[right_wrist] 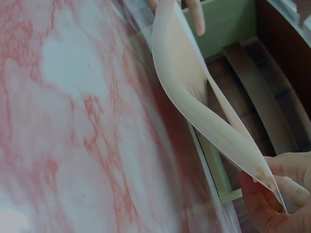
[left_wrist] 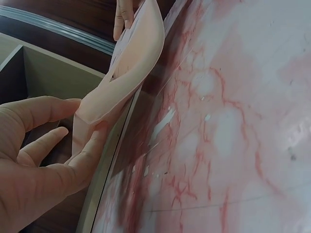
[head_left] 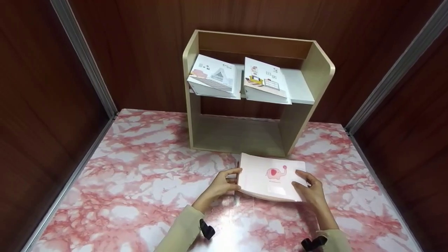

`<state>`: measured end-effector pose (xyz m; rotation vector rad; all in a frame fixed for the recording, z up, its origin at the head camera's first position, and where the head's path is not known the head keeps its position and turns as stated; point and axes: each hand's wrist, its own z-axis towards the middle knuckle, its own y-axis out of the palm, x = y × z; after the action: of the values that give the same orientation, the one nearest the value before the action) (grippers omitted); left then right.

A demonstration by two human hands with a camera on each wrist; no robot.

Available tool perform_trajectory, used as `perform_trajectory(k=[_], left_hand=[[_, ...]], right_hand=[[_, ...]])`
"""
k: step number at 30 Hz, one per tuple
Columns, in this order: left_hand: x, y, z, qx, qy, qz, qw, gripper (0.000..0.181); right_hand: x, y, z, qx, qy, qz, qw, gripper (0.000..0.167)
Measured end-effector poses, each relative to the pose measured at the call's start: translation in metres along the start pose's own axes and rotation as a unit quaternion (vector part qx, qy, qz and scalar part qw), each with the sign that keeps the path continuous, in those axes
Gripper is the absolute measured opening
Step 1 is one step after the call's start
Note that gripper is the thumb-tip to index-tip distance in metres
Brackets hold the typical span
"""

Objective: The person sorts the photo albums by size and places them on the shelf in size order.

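Observation:
A book [head_left: 267, 180] with a pale pink cover and a pink elephant on it is held in front of the shelf's lower edge. At its left side my left hand [head_left: 224, 182] grips the spine between thumb and fingers. My right hand [head_left: 312, 189] pinches the opposite edge. From the left wrist, the left hand [left_wrist: 48, 150] is seen close up on the spine of the book [left_wrist: 104, 99], whose pages bow apart. The right wrist view shows the right hand [right_wrist: 282, 194] holding the corner of the book [right_wrist: 214, 119]; only fingers of the other hand appear at the top.
Behind the hands stands a two-level wooden shelf [head_left: 323, 75]. Two thick illustrated books, a left one [head_left: 213, 77] and a right one [head_left: 266, 80], lie tilted on its upper board. A red-and-white marbled table [head_left: 133, 185] spreads below, with dark wood panels [head_left: 147, 52] around it.

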<state>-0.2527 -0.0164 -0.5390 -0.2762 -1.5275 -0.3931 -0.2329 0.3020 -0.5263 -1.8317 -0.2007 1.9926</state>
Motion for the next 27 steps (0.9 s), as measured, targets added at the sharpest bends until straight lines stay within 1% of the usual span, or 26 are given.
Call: perform_trajectory(k=[7, 11, 14, 16, 18, 21, 27], left_hand=[[0.002, -0.004, -0.003, 0.012, -0.013, 0.024, 0.9996, 0.064], [0.002, -0.006, -0.004, 0.014, -0.006, 0.026, 0.9995, 0.064], [0.012, -0.005, -0.009, 0.014, -0.008, 0.018, 0.9997, 0.064], [0.02, -0.004, -0.013, 0.013, -0.016, 0.012, 0.9997, 0.063], [0.027, -0.004, -0.016, 0.01, -0.019, 0.012, 0.9997, 0.063], [0.027, -0.006, -0.017, 0.009, -0.014, 0.011, 0.9998, 0.063], [0.029, -0.007, -0.019, 0.007, -0.01, 0.006, 0.9999, 0.063]], right_hand=[[-0.001, 0.003, 0.0, -0.02, 0.009, -0.009, 0.9997, 0.043], [-0.002, 0.006, 0.002, -0.018, 0.013, -0.002, 0.9997, 0.042], [-0.002, 0.008, 0.002, -0.016, 0.017, 0.007, 0.9997, 0.042], [-0.002, 0.009, 0.002, -0.013, 0.017, 0.01, 0.9997, 0.042], [-0.002, 0.01, 0.003, -0.01, 0.012, 0.01, 0.9998, 0.042], [-0.003, 0.011, 0.003, -0.013, 0.007, 0.006, 0.9999, 0.041], [-0.005, 0.013, 0.004, -0.02, 0.013, 0.002, 0.9997, 0.042]])
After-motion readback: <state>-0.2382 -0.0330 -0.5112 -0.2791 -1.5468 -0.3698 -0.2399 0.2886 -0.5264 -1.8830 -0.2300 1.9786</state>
